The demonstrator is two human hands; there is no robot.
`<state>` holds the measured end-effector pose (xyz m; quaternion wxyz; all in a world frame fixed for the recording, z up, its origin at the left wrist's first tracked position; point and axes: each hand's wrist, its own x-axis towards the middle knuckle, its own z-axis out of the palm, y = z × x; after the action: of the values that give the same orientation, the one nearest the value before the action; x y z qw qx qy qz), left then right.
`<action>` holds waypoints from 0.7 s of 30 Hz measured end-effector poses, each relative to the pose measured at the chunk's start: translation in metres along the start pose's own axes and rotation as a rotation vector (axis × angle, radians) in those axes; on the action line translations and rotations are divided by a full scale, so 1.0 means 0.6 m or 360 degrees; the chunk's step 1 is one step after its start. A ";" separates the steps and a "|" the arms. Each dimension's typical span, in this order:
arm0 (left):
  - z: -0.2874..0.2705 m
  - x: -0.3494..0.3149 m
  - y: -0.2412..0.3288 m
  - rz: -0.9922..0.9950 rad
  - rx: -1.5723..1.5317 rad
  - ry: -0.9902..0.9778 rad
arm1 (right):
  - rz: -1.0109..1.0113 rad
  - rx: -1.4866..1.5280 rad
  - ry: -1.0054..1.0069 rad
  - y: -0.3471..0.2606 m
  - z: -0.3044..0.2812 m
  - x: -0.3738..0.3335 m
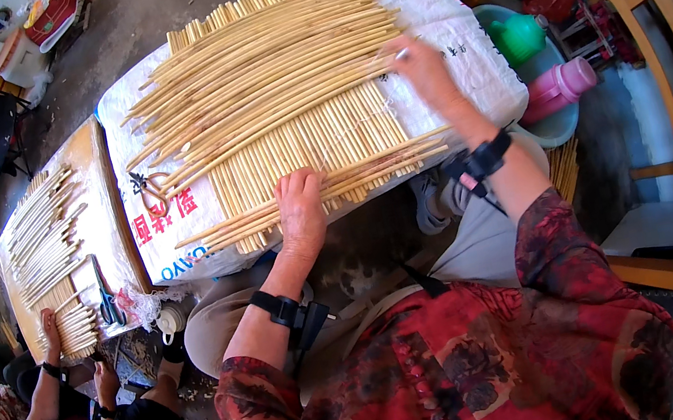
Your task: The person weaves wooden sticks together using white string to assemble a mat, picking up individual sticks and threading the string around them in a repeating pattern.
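My left hand [301, 207] is closed over a few long pale stalks [378, 165], pressing them across a mat of short stalks [280, 143] laid side by side. A thin pale string [354, 133] runs over the mat from near that hand toward my right hand [423, 73]. The right hand is raised at the right ends of a pile of long stalks [264, 52], its fingers pinched together and slightly blurred. Something small and whitish shows at its fingertips. The pile covers the mat's far part. Dark-bladed scissors [153, 188] with loop handles lie left of the mat.
White woven sacking [476, 82] covers my table. At left, a co-worker's hand [50, 332] rests by stalks on another table [105, 197], near blue-handled scissors [108, 304]. On the right are a basin [561, 130] with a pink flask [558, 87] and a wooden frame [657, 63].
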<state>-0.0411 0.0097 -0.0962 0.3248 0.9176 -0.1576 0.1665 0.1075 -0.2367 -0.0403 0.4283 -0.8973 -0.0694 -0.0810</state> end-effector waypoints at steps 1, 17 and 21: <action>-0.004 -0.004 -0.005 -0.0013 0.0032 0.0007 | -0.0127 -0.0160 0.0258 -0.009 -0.035 0.020; -0.021 0.020 -0.001 -0.0110 0.0196 -0.0043 | -0.0139 -0.0660 -0.0352 0.044 -0.027 -0.019; -0.033 0.029 0.002 -0.0206 0.0053 -0.0035 | -0.0193 -0.0736 -0.0377 0.054 -0.013 -0.016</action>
<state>-0.0300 0.0187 -0.0739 0.3179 0.9328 -0.0988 0.1378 0.1037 -0.2634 -0.0621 0.1953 -0.9687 -0.1525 -0.0146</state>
